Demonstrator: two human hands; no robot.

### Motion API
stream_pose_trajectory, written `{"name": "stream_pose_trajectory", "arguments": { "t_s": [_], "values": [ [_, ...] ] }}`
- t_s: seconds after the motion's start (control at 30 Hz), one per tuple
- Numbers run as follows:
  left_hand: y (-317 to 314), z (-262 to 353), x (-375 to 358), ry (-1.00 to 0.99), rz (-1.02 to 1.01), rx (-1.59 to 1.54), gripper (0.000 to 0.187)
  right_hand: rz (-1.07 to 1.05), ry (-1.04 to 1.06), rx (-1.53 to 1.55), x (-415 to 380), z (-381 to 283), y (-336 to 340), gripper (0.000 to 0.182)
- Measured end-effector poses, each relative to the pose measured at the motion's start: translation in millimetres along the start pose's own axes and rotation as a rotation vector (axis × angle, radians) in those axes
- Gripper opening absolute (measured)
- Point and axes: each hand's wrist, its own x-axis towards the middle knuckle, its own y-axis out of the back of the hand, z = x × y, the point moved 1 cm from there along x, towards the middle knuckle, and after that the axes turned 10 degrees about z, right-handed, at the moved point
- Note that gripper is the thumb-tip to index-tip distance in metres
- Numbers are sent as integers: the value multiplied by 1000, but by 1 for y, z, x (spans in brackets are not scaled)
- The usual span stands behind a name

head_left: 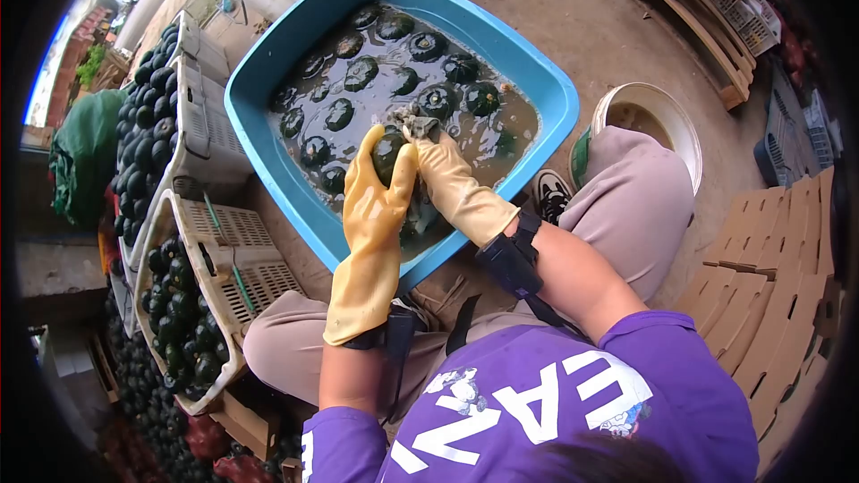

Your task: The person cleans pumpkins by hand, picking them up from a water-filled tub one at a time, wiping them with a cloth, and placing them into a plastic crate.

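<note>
A blue plastic tub [528, 49] of murky water stands in front of me, with several dark green kabocha squashes [361, 73] floating in it. My left hand [376, 188], in a wet yellow rubber glove, is wrapped round one kabocha squash [386, 156] near the tub's close side. Against the far side of that squash, my right hand [440, 165], in a matching glove, is closed on a grey wet rag [419, 123]. The right fingertips are partly hidden by the rag.
White crates [237, 259] full of dark green squashes are stacked at my left. A white bucket [667, 107] of brownish water stands by my right knee. Flattened cardboard boxes [761, 304] lie at the right, and a wooden pallet [698, 27] is at the back right.
</note>
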Motion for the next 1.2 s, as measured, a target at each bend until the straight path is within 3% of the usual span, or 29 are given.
{"name": "stream_pose_trajectory", "arguments": {
  "t_s": [0.07,0.1,0.17,0.2,0.23,0.3,0.33,0.37,0.43,0.47,0.5,0.57,0.63,0.7,0.73,0.77,0.83,0.87,0.9,0.97,1.0,1.07,1.1,1.17,1.2],
  "values": [
    [7,13,-11,149,-96,38,69,55,45,173,14,3,1,28],
    [11,14,-12,152,-99,46,69,121,24,61,15,8,3,27],
    [16,17,-6,277,-270,-575,64,159,178,174,8,5,-5,24],
    [18,16,-5,289,-254,-754,57,121,151,169,1,5,-2,24],
    [4,-14,2,-38,-130,-669,51,-5,169,266,-4,6,-2,29],
    [-2,-29,9,437,-203,-1189,48,-220,460,147,-15,19,-11,37],
    [1,-33,13,442,-150,-1030,48,-243,711,-109,-17,18,-10,46],
    [5,-36,16,445,-155,-1031,48,-287,683,-70,-15,19,-9,49],
    [10,-35,14,326,-315,-795,52,-472,259,45,-3,14,0,46],
    [14,-24,9,287,-288,-814,53,-531,343,-16,-1,10,5,38],
    [11,-23,6,286,-290,-817,53,-431,610,-203,18,32,10,34],
    [5,-23,1,329,-348,-938,51,-109,-106,-205,-18,-33,9,34],
    [5,-30,6,414,-343,-1056,48,-29,-24,-241,-7,1,1,33],
    [-3,-44,16,411,-196,-900,43,-163,453,-139,3,38,-12,32],
    [-14,-55,19,380,-50,-740,38,-195,499,-301,-8,30,-14,33],
    [-10,-38,17,380,-53,-739,38,-193,403,-243,-16,12,-14,35],
    [-1,-10,8,439,19,-498,35,-149,441,-79,8,30,-9,37],
    [3,-7,11,419,-10,-506,33,-176,7,-45,-5,5,0,37],
    [7,-1,12,419,-83,-561,33,-233,-216,304,-11,-1,1,39],
    [19,12,14,406,-215,-854,33,-454,-393,507,-7,-1,1,36],
    [18,11,14,403,-211,-854,33,-459,-392,506,-7,0,3,36],
    [5,-4,16,304,9,-936,33,-592,-559,554,-12,-2,3,31],
    [-19,-45,36,159,31,-860,30,-595,-557,556,-7,3,0,31],
    [5,-25,33,-200,205,0,28,-388,-357,653,5,19,-2,34],
    [12,-3,26,-332,233,-21,27,-354,-351,519,2,19,2,34]
  ]
}}
